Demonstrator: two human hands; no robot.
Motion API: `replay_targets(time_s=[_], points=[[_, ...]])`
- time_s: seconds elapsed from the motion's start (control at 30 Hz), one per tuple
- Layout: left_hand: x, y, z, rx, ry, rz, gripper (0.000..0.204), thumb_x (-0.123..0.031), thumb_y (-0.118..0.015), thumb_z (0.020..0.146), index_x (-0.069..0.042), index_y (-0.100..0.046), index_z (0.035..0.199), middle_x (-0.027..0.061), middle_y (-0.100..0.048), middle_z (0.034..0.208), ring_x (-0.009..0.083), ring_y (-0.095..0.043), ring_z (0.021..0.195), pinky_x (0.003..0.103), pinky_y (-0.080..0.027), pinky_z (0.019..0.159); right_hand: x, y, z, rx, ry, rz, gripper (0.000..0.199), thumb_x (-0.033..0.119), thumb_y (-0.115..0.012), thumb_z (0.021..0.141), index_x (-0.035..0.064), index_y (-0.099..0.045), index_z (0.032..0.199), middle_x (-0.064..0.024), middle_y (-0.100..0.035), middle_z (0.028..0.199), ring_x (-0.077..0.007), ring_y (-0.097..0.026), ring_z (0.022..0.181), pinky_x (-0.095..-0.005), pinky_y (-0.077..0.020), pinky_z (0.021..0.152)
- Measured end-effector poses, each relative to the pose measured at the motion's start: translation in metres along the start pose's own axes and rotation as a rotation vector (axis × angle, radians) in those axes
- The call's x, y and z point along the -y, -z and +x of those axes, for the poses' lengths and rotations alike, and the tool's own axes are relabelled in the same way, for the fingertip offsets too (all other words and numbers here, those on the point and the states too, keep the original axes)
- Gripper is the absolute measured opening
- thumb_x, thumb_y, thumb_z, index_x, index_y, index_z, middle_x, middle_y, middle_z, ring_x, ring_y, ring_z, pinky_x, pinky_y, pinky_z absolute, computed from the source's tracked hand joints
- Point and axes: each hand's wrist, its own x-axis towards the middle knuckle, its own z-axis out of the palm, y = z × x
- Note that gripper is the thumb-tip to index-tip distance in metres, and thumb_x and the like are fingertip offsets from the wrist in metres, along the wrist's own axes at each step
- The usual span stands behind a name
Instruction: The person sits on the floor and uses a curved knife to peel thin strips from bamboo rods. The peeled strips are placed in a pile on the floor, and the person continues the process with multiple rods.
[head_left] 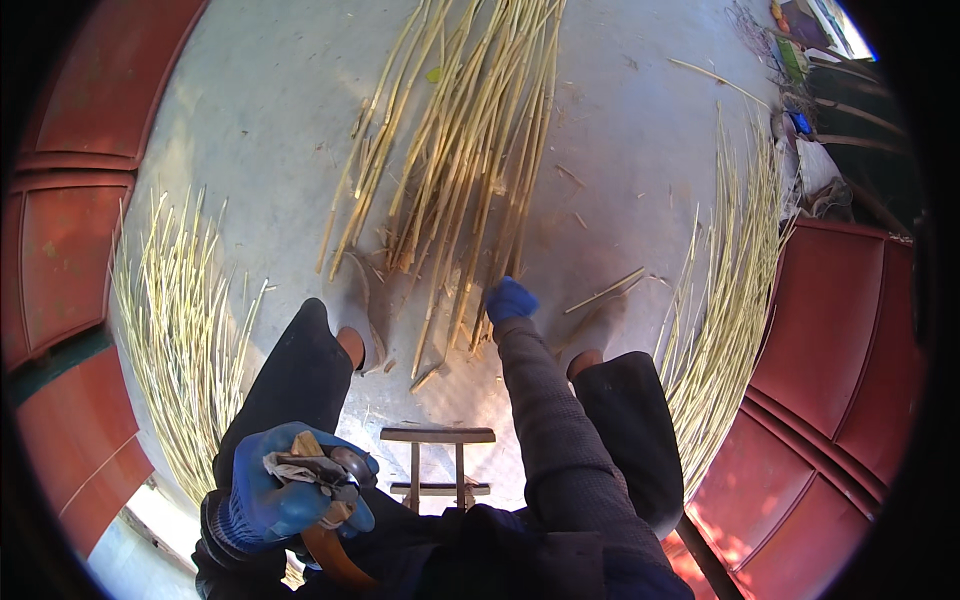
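A bundle of long yellow-brown cane-like stalks (470, 150) lies on the floor in front of me, its near ends between my feet. My right hand (512, 300), in a blue glove, is reached forward and closed at the near right end of this bundle. It appears to grip a stalk there; the fingers are partly hidden. Close to my left thigh, my left hand (270, 490), also blue-gloved, is wrapped around a hand tool (322, 472) with wooden and metal parts and grey wrapping. A curved brown strip (338, 562) extends below that hand.
Thin pale stalks are heaped on my left (185, 330) and right (725, 320). Red panels (820, 320) line both sides. A small wooden frame (438, 436) stands between my legs. Short cut pieces (605, 290) are scattered on the grey floor. Sacks (818, 165) lie at the far right.
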Motion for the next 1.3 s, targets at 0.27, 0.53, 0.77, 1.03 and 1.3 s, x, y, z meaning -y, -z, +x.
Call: replay_targets(time_s=[0.27,0.53,0.77,1.03,1.3], points=[[-0.002,-0.034,-0.001,-0.212,0.006,0.219,0.069,-0.046,-0.084,0.081,0.005,-0.056,0.119,0.0194,-0.068,0.098,0.0268,-0.073,0.068,0.033,-0.063,0.057,-0.054,0.064,-0.046,0.163,0.210,0.618,0.036,0.032,-0.067,0.093,0.0041,-0.072,0.114,-0.0136,-0.076,0.097,-0.0226,-0.074,0.084,-0.0356,-0.0556,0.072],[-0.002,-0.046,-0.008,-0.062,-0.149,0.397,0.045,-0.032,-0.060,0.102,0.003,-0.058,0.130,0.0118,-0.065,0.103,0.0195,-0.070,0.075,0.029,-0.056,0.059,-0.062,0.190,-0.202,0.443,0.338,1.309,0.035,0.026,-0.068,0.100,-0.0014,-0.066,0.122,-0.0075,-0.073,0.095,-0.0153,-0.070,0.087,-0.0277,-0.0538,0.073],[0.006,-0.045,-0.008,0.041,-0.207,0.435,0.049,-0.038,-0.062,0.101,0.000,-0.062,0.131,0.0061,-0.067,0.103,0.0164,-0.071,0.084,0.027,-0.057,0.068,-0.062,0.197,-0.337,0.348,0.258,1.141,0.038,0.032,-0.069,0.100,-0.0012,-0.068,0.118,-0.0079,-0.074,0.094,-0.0146,-0.069,0.083,-0.0262,-0.0539,0.071],[0.021,-0.041,0.002,0.075,-0.245,0.397,0.044,-0.042,-0.063,0.101,-0.002,-0.067,0.121,0.0070,-0.069,0.087,0.0147,-0.065,0.066,0.028,-0.054,0.057,-0.081,0.192,-0.423,0.266,0.303,1.199,0.032,0.023,-0.068,0.100,-0.0038,-0.066,0.119,-0.0069,-0.072,0.092,-0.0133,-0.068,0.083,-0.0234,-0.0511,0.071],[0.020,-0.036,0.002,0.112,-0.217,0.408,0.046,-0.036,-0.068,0.099,-0.003,-0.064,0.131,0.0058,-0.070,0.096,0.0171,-0.071,0.081,0.028,-0.057,0.065,-0.103,0.229,-0.515,0.100,0.302,1.269,0.024,0.016,-0.064,0.098,-0.0029,-0.067,0.113,-0.0078,-0.070,0.083,-0.0138,-0.066,0.077,-0.0241,-0.0502,0.073]])
